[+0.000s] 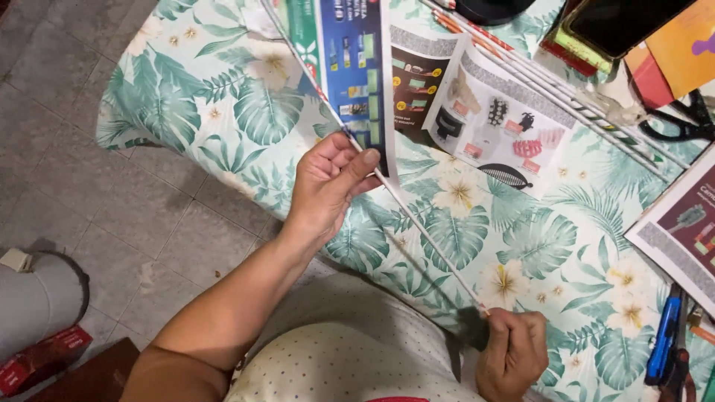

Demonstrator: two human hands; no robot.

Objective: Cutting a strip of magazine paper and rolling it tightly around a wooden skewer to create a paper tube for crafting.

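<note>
Rolling is in hand: the left hand (328, 186) pinches the catalogue page (350, 67) onto the thin stick (424, 238) over the leaf-print tablecloth (521, 246), the right hand (514, 350) grips the stick's near end, and further winding likely needs even twisting.

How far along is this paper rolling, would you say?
Several finished paper sticks already lie on the leaf-print tablecloth. In hand: the left hand and right hand are rolling a catalogue page around a thin rod; most of the page is unrolled. More loose pages seem to wait, so probably plenty is left.
</note>
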